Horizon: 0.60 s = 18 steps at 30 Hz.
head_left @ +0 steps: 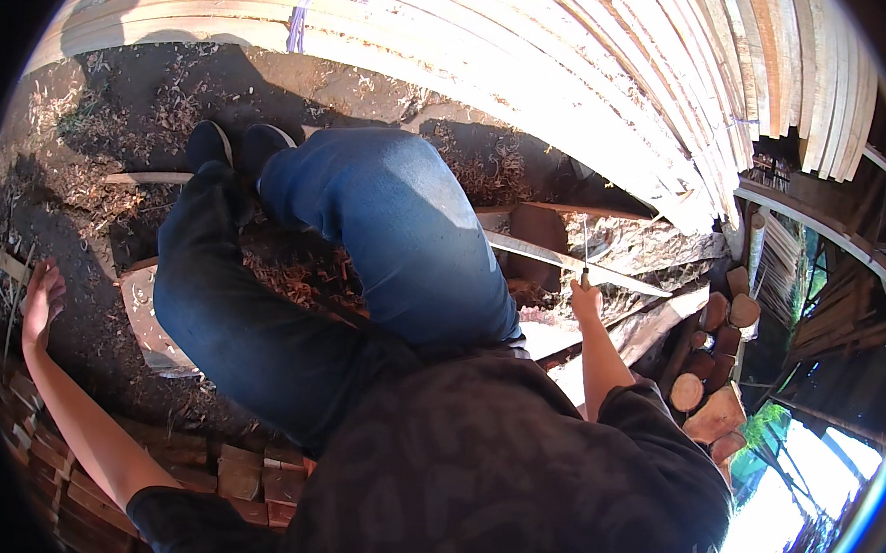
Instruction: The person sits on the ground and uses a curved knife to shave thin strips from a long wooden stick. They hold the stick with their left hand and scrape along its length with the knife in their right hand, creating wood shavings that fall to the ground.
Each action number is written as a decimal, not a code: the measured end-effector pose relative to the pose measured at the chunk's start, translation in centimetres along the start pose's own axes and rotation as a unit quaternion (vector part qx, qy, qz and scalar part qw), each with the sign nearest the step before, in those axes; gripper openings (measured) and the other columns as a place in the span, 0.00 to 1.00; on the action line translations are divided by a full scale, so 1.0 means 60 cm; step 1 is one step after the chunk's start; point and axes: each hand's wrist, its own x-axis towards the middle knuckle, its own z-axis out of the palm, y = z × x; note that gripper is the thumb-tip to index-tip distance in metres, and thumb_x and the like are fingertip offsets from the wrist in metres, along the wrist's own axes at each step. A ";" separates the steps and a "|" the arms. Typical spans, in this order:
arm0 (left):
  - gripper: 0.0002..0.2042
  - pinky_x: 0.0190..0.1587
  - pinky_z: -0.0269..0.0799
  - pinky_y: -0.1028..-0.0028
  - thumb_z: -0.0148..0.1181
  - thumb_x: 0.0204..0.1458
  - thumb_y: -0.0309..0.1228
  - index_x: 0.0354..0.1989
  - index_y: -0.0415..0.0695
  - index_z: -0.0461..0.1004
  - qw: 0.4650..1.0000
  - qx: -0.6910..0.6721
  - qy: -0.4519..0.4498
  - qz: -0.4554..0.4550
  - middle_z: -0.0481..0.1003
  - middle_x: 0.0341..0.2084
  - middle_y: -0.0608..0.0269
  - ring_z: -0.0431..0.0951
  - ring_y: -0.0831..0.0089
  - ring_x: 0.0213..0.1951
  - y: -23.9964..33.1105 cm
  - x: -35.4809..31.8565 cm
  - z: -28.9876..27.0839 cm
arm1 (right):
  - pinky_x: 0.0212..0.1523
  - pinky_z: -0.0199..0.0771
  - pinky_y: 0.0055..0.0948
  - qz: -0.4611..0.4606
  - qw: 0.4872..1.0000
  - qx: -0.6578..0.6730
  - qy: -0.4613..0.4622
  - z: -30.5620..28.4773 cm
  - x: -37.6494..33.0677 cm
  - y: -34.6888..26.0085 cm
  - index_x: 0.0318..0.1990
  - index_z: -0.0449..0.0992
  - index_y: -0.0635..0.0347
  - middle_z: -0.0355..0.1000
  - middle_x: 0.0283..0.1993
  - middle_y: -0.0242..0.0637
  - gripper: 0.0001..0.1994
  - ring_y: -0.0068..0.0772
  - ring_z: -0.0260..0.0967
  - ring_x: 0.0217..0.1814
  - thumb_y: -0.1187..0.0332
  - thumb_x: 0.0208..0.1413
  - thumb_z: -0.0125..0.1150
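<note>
Gripping a thin tool (pixel 584 254) in my right hand (pixel 587 302), I have my fingers curled tight around its dark handle, the narrow metal shaft sticking up from my fist, its long axis running nearly upright and pointing away from me toward the stacked boards. What kind of tip it has I cannot tell. It stands just over a long pale wood strip (pixel 574 263) that lies across the work, slanting from near my knee out toward the right, its far end tapering to a point.

My left hand (pixel 41 301) is out at the far left, well apart from the tool, fingers loosely spread and holding nothing, resting near the dark earth floor (pixel 90 328) beside a low row of reddish bricks (pixel 232 476).

My legs in blue jeans (pixel 385 233) fold across the middle, dark shoes (pixel 231 145) pointing toward the boards. Curly wood shavings (pixel 293 279), fine and fibrous, litter the ground under my knees and around a flat pale board (pixel 145 321).

Behind, a big pile of sawn planks (pixel 534 71) is smooth, pale and sunlit, one bundle bound with bluish string (pixel 296 18). At the right sits a heap of short round logs (pixel 713 381), cut ends showing reddish-brown.
</note>
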 end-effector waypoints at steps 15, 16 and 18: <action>0.30 0.54 0.62 0.64 0.52 0.55 0.55 0.64 0.54 0.62 0.970 0.159 0.009 0.183 0.69 0.42 0.67 0.70 0.72 0.48 0.226 0.018 -0.091 | 0.47 0.70 0.39 0.005 0.999 0.045 -0.013 0.067 0.037 -0.054 0.44 0.78 0.69 0.75 0.44 0.55 0.30 0.46 0.73 0.47 0.46 0.48 0.62; 0.31 0.55 0.62 0.62 0.52 0.54 0.55 0.64 0.55 0.61 0.970 0.162 0.027 0.181 0.69 0.41 0.68 0.70 0.71 0.49 0.219 0.004 -0.105 | 0.47 0.70 0.40 0.007 1.000 0.019 -0.017 0.073 0.033 -0.059 0.44 0.78 0.69 0.75 0.44 0.55 0.30 0.47 0.73 0.47 0.45 0.48 0.61; 0.32 0.55 0.60 0.59 0.52 0.54 0.57 0.64 0.56 0.61 0.965 0.196 0.043 0.170 0.69 0.41 0.69 0.70 0.70 0.50 0.277 -0.043 -0.057 | 0.44 0.72 0.41 0.024 0.999 0.012 -0.030 0.084 0.028 -0.028 0.44 0.77 0.71 0.75 0.40 0.55 0.32 0.49 0.74 0.44 0.45 0.48 0.62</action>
